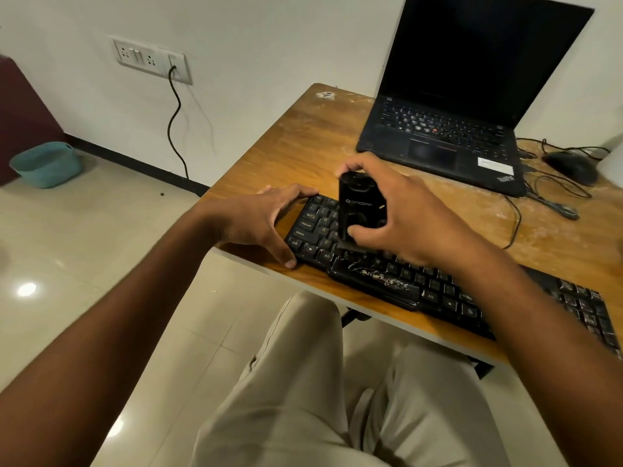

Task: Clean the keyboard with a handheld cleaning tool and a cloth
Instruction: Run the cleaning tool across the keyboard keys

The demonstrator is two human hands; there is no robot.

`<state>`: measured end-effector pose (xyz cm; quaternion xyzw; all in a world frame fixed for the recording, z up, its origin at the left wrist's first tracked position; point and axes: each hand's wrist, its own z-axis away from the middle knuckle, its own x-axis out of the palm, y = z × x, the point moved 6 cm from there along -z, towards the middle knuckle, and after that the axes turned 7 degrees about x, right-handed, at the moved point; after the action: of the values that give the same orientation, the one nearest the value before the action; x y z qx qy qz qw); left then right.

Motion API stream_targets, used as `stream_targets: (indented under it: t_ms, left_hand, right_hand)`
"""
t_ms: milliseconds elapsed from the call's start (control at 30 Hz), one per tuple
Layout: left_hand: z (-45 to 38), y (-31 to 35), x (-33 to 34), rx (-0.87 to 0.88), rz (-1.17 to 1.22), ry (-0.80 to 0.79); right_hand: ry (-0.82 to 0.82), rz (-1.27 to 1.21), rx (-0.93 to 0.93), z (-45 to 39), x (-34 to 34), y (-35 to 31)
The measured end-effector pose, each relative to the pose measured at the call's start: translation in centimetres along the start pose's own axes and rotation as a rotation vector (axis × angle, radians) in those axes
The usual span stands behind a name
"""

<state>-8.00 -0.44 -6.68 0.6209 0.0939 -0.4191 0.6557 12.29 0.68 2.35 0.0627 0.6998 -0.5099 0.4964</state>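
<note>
right hand [401, 214] gripping black cleaning tool [356, 210] upright, tip on keyboard [438, 284] left keys; fingers curled round it from 3 o'clock. left hand [259, 220] spread, bracing keyboard's 9 o'clock end on table [303, 136].

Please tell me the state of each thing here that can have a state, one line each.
Laptop: lid open, screen dark.
Keyboard: flat on table, left end held.
Cleaning tool: upright, gripped, tip on keys.
Left hand: resting on keyboard's end.
Right hand: gripping the tool.
Wall socket: cable plugged in.
</note>
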Motion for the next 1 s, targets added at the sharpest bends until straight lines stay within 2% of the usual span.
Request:
stream_targets:
  t_ms: [100,167,300,433,600,700,867,933,1000]
  left_hand:
    - [0.0,0.1,0.0,-0.016,0.003,0.01]
    - [0.0,0.1,0.0,-0.019,0.001,0.015]
    - [-0.2,-0.2,0.0,0.004,0.003,-0.007]
    - [-0.2,-0.2,0.0,-0.012,0.011,-0.01]
    - [-0.1,-0.2,0.1,-0.001,0.032,-0.001]
    - [-0.1,-0.1,0.1,-0.01,0.03,-0.002]
    - [-0.3,-0.6,0.0,-0.026,0.03,0.005]
    - [-0.4,-0.5,0.0,-0.022,0.027,0.004]
    - [-0.4,-0.5,-0.1,-0.021,0.018,0.005]
  right_hand:
    - [0.084,-0.062,-0.11,-0.8,2.0,-1.1]
    - [0.097,-0.066,-0.118,-0.6,2.4,-1.0]
    - [0.002,0.027,0.032,1.0,0.8,1.1]
    - [-0.086,0.11,0.051,1.3,-0.9,1.3]
    - [0.072,-0.09,-0.083,-0.8,1.1,-0.7]
    - [0.093,-0.099,-0.138,-0.4,2.4,-0.4]
    - [0.001,0.024,0.052,1.9,0.1,2.4]
    - [-0.045,0.057,0.075,2.2,-1.1,2.6]
    - [-0.005,0.029,0.042,1.7,-1.6,1.9]
